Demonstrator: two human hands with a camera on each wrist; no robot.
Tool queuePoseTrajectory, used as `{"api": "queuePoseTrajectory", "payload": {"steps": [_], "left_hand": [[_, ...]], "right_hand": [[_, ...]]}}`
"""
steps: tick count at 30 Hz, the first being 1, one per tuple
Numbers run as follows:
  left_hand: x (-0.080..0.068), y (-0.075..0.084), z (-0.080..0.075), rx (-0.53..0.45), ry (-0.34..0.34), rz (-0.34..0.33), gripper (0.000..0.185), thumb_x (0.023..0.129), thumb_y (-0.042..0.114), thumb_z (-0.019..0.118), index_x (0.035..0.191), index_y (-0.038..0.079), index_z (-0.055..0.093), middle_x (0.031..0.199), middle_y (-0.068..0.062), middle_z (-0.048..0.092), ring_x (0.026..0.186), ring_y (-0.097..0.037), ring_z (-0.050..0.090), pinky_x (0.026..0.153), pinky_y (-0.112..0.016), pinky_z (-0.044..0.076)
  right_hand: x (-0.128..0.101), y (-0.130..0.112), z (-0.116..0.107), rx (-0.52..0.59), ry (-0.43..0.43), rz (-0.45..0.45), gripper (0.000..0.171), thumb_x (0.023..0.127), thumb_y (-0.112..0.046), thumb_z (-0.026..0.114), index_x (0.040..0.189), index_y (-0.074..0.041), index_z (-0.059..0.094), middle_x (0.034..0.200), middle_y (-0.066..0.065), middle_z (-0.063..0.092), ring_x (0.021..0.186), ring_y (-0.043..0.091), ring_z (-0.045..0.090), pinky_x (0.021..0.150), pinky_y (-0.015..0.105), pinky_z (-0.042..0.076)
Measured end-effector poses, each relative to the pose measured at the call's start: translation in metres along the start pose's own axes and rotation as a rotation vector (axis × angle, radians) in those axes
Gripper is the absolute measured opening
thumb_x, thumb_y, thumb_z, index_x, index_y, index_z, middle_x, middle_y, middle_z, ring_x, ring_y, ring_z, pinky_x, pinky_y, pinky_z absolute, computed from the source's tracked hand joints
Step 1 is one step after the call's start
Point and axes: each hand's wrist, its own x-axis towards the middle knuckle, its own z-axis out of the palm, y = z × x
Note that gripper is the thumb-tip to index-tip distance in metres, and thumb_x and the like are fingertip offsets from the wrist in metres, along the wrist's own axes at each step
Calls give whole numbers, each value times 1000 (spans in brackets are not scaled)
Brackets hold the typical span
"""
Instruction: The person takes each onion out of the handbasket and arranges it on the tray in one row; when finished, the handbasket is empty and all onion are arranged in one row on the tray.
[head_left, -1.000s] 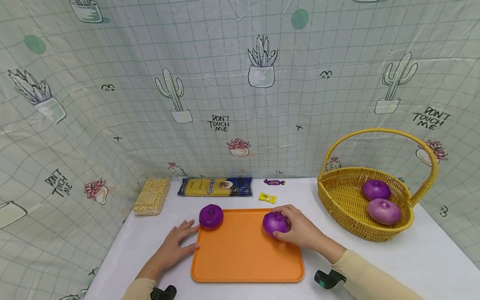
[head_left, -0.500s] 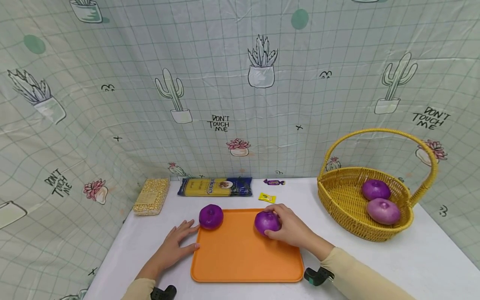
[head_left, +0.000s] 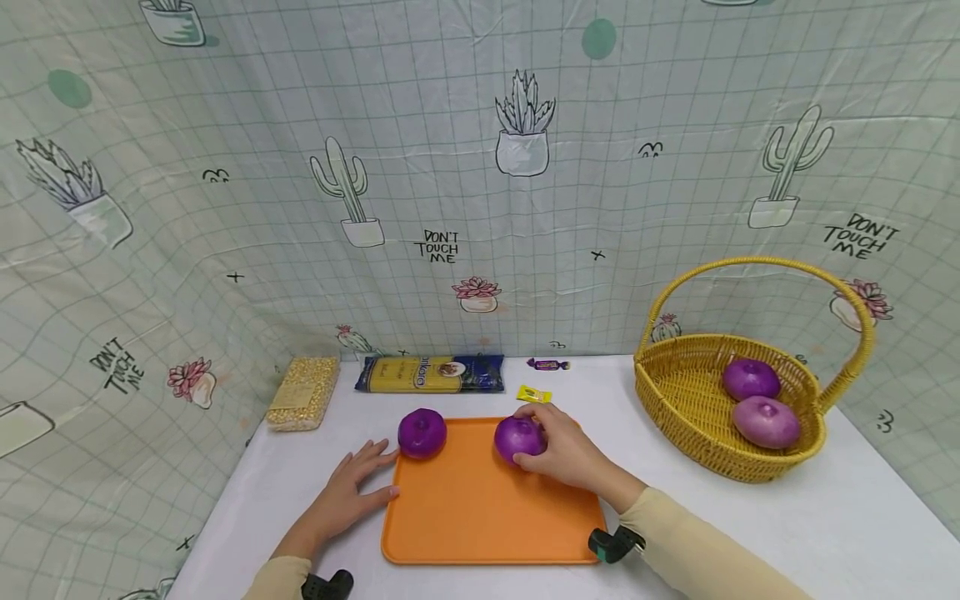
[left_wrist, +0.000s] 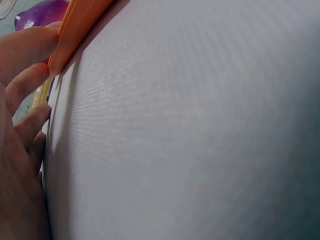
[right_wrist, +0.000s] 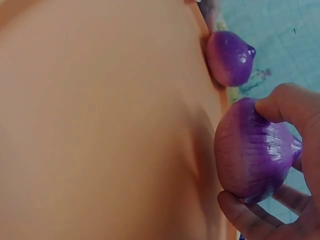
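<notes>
My right hand (head_left: 561, 447) grips a purple onion (head_left: 517, 440) between thumb and fingers, over the back right part of the orange tray (head_left: 487, 517). In the right wrist view this onion (right_wrist: 255, 150) shows a pale base and a pointed top, with a shadow on the tray beside it. A second purple onion (head_left: 422, 433) sits at the tray's back left corner. Fingers spread, my left hand (head_left: 351, 487) lies on the table at the tray's left edge. In the left wrist view, its thumb and a fingertip are right at the orange rim (left_wrist: 75, 35).
At the right stands a yellow wicker basket (head_left: 675, 437) with a tall handle, holding two purple onions (head_left: 767, 422). Along the back lie a bag of corn kernels (head_left: 303, 393), a pasta packet (head_left: 429, 374), a purple wrapped candy (head_left: 549, 364) and a yellow one (head_left: 535, 395).
My right hand has moved left over the tray with the onion in its grip, nearer to the other onion. The left hand and the remaining things have stayed put.
</notes>
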Motion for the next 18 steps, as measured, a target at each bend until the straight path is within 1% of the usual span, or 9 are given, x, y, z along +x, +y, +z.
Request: {"api": "queuePoseTrajectory", "payload": {"steps": [5,10,18], "left_hand": [[0,0,0,3,1,-2,63,91,41,76,143,10,60,159,-18,39,153,-41,18,123,-62,1],[0,2,-1,-8,4,-4,62,91,40,76,143,9,60,159,-18,40,153,-42,18,123,-62,1],[-1,1,0,5,6,12,62,91,40,76,142,9,60,159,-19,40,152,-43,19,123,-63,1]], "right_hand": [[5,-3,4,-10,11,-4,56,80,-26,88,127,-17,59,132,7,57,111,27,61,94,48,57],[9,-7,8,-12,4,-6,54,81,-27,87,126,-18,58,134,7,56,112,27,59,94,49,56],[17,-12,18,-7,-7,-10,54,82,-27,86,127,-18,57,136,9,55,121,31,56,99,50,54]]}}
